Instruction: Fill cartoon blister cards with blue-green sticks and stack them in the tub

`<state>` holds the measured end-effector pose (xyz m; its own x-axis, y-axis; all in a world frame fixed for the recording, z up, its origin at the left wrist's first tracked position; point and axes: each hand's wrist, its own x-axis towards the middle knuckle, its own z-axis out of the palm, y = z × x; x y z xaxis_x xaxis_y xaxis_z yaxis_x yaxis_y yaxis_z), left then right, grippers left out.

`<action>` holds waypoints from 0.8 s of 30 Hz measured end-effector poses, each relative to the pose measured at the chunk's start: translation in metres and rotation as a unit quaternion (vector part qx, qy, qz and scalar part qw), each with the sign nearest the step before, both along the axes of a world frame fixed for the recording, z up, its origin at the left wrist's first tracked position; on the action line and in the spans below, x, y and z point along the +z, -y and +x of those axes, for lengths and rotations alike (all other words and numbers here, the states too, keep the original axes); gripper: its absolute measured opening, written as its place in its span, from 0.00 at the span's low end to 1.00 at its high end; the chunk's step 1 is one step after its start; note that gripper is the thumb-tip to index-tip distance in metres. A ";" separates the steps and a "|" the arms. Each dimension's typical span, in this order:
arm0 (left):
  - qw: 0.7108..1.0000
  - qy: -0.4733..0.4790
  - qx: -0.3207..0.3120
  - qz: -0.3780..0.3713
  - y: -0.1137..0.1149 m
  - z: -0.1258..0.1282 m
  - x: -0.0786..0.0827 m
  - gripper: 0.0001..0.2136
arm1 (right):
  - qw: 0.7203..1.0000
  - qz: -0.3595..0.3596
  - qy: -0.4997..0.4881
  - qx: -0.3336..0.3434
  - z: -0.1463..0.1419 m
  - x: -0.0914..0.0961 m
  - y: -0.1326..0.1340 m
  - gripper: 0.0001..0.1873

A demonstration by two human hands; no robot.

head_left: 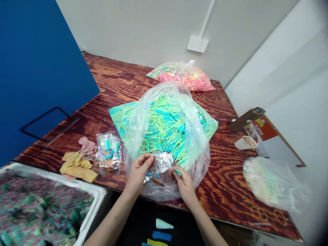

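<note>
A large clear plastic bag point(164, 112) full of green and blue sticks point(164, 130) lies open on the wooden table point(110, 82). My left hand point(139, 171) pinches the top edge of a small clear printed packet point(162, 162) at the bag's near rim. My right hand point(183, 182) is closed round a small bundle of sticks point(177, 172), whose blue-green ends show by the packet's mouth.
Filled packets point(109, 153) and yellow and pink cloths point(77, 164) lie left of the bag. A white bin point(98, 193) of packets stands at bottom left. A pink stick bag point(183, 77) lies behind; a paper cup point(244, 142), a box point(266, 131) and another bag point(271, 184) lie right.
</note>
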<state>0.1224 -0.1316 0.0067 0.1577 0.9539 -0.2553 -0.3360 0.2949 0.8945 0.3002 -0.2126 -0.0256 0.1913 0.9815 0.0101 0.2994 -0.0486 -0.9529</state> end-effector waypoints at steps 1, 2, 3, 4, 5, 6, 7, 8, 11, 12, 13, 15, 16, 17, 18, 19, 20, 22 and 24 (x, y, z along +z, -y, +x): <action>1.000 0.000 0.000 -0.001 0.000 -0.001 0.000 0.10 | 1.000 -0.002 0.000 0.001 0.000 0.000 0.000 0.10; 1.000 -0.001 -0.001 -0.002 0.001 -0.001 0.000 0.10 | 1.000 -0.003 -0.001 0.002 0.000 0.000 0.000 0.11; 1.000 -0.002 0.000 -0.002 0.001 -0.001 0.000 0.10 | 1.000 -0.004 -0.001 0.004 0.000 0.000 -0.001 0.11; 1.000 -0.003 0.001 -0.003 0.001 -0.001 0.000 0.10 | 1.000 -0.005 -0.002 0.007 0.000 0.000 -0.001 0.11; 1.000 -0.004 0.002 -0.003 0.002 -0.001 0.000 0.10 | 1.000 -0.005 -0.003 0.010 0.001 0.000 -0.001 0.11; 1.000 -0.005 0.002 -0.003 0.002 0.000 0.000 0.10 | 1.000 -0.006 -0.003 0.012 0.001 0.000 -0.002 0.11; 1.000 -0.005 0.001 -0.003 0.002 0.002 0.000 0.10 | 1.000 -0.007 -0.003 0.013 0.001 0.000 -0.002 0.11; 1.000 -0.004 -0.003 -0.003 0.001 0.003 0.001 0.10 | 1.000 -0.008 -0.003 0.013 0.001 0.000 -0.002 0.11; 1.000 -0.001 -0.015 -0.004 0.001 0.008 0.003 0.11 | 1.000 -0.009 -0.001 0.010 0.002 0.000 -0.002 0.11; 1.000 -0.001 -0.017 -0.005 0.000 0.009 0.003 0.11 | 1.000 -0.008 0.000 0.008 0.003 0.000 -0.002 0.11; 1.000 -0.002 -0.018 -0.006 0.000 0.010 0.004 0.11 | 1.000 -0.007 0.001 0.007 0.003 0.001 -0.002 0.11; 1.000 -0.003 -0.019 -0.007 0.001 0.011 0.005 0.11 | 1.000 -0.006 0.002 0.005 0.003 0.003 -0.002 0.11; 1.000 -0.003 -0.018 -0.008 0.001 0.011 0.005 0.12 | 1.000 -0.005 0.003 0.003 0.002 0.004 -0.002 0.11; 1.000 -0.005 -0.016 -0.009 0.002 0.011 0.005 0.12 | 1.000 -0.004 0.004 0.002 0.002 0.005 -0.001 0.11; 1.000 -0.006 -0.014 -0.009 0.002 0.011 0.005 0.12 | 1.000 -0.003 0.005 0.002 0.001 0.005 -0.001 0.11; 1.000 -0.007 -0.012 -0.011 0.003 0.011 0.005 0.12 | 1.000 -0.002 0.006 0.002 0.000 0.005 -0.001 0.11; 1.000 -0.008 -0.011 -0.012 0.004 0.011 0.005 0.12 | 1.000 -0.001 0.007 0.002 -0.001 0.005 -0.001 0.11; 1.000 -0.006 -0.010 -0.015 0.004 0.010 0.005 0.12 | 1.000 0.001 0.009 0.003 -0.002 0.004 0.000 0.11; 1.000 -0.003 -0.010 -0.018 0.005 0.010 0.004 0.12 | 1.000 -0.001 0.013 0.008 0.001 0.005 -0.002 0.11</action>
